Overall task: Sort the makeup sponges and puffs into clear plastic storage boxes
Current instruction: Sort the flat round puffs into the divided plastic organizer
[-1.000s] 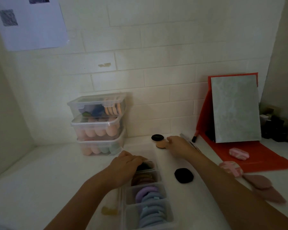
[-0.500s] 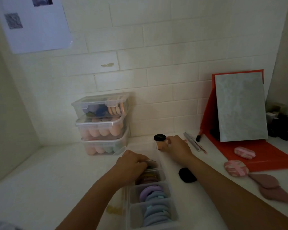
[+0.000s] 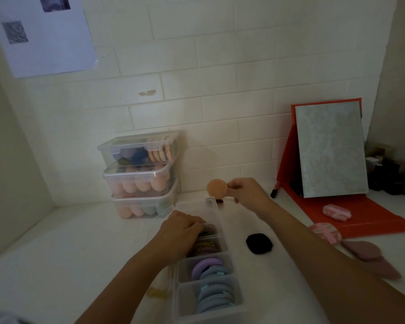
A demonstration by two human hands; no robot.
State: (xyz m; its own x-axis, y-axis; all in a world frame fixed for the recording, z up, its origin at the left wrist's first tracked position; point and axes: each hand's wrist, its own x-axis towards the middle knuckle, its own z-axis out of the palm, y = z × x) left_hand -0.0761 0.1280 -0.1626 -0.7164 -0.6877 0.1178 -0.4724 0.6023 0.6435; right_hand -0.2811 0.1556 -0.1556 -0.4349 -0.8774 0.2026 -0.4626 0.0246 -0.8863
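A long clear divided box (image 3: 216,209) lies in front of me, its near compartments filled with lilac and blue round puffs (image 3: 214,284). My left hand (image 3: 181,230) rests curled over a middle compartment, fingers down among darker puffs; whether it holds one is hidden. My right hand (image 3: 247,191) is raised beyond the box's far end and pinches a round peach puff (image 3: 217,188) by its edge, face toward me. A small dark puff (image 3: 219,201) lies below it. A black puff (image 3: 259,243) lies on the counter right of the box.
Three closed clear boxes (image 3: 140,176) of sponges stand stacked at the back wall. A red folder stand (image 3: 369,213) with a grey board sits at the right, a pink striped puff (image 3: 336,212) on it, another (image 3: 325,232) and two mauve puffs (image 3: 369,258) beside it. Dark bottles (image 3: 393,176) crowd the far right.
My right hand lifted the peach puff off the counter and turned it upright, leaving the small black puff behind. My left hand stayed in the box's middle compartment.
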